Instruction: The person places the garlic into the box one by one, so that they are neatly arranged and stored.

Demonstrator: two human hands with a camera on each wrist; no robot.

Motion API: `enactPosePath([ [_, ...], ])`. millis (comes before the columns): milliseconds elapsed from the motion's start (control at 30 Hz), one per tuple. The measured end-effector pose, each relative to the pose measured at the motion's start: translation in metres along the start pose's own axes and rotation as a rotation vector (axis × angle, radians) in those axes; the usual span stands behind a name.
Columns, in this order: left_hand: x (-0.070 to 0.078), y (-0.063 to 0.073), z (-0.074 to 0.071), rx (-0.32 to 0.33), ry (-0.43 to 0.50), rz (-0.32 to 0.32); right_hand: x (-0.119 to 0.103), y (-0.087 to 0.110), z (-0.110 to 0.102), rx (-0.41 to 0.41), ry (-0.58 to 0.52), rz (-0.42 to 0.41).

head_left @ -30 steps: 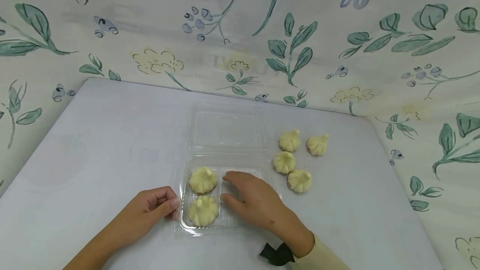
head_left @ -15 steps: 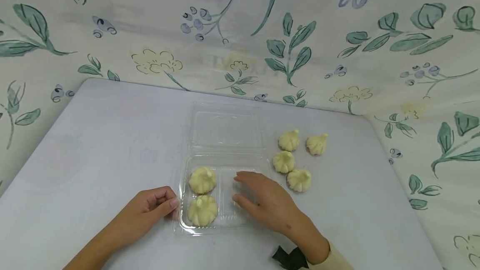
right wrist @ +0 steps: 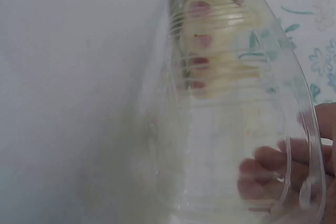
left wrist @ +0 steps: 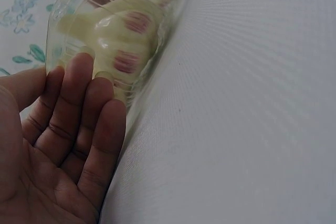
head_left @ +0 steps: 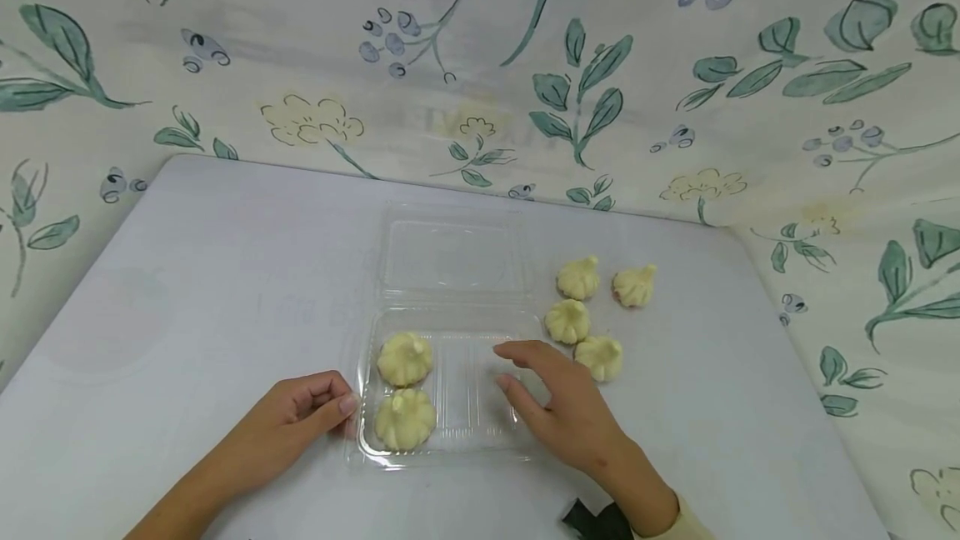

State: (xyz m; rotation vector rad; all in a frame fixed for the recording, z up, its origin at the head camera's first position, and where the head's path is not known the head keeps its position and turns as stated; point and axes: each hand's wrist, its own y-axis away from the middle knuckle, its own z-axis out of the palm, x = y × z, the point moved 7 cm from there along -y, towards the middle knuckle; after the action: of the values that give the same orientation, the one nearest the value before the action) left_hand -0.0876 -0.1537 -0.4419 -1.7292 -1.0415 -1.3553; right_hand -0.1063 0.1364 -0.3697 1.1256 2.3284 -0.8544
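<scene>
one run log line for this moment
left hand: holds container by rim | right hand: empty, at container's right side | in container: two garlic-shaped pieces | table: four more pieces | lid: open

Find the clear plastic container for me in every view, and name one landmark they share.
Head: container at lower centre, lid open.
Left wrist: container upper left, partly behind the left hand.
Right wrist: container from top to bottom, centre to right.
Shared landmark: the yellow pieces inside it, seen through its wall in both wrist views.
</scene>
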Motion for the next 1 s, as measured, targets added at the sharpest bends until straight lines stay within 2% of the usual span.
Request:
enactPosePath([
  [233, 0.001, -0.001, -0.001, 0.006, -0.005, 0.016, 0.006, 0.008, -0.016, 0.109, 0.023, -0.004],
  [633, 0.001, -0.002, 0.0, 0.004, 0.001, 0.018, 0.015, 0.014, -0.026, 0.211, 0.03, 0.01],
  [1000, 0.003, -0.002, -0.001, 0.011, -0.005, 0.019, 0.025, 0.016, -0.033, 0.251, 0.055, 0.037],
])
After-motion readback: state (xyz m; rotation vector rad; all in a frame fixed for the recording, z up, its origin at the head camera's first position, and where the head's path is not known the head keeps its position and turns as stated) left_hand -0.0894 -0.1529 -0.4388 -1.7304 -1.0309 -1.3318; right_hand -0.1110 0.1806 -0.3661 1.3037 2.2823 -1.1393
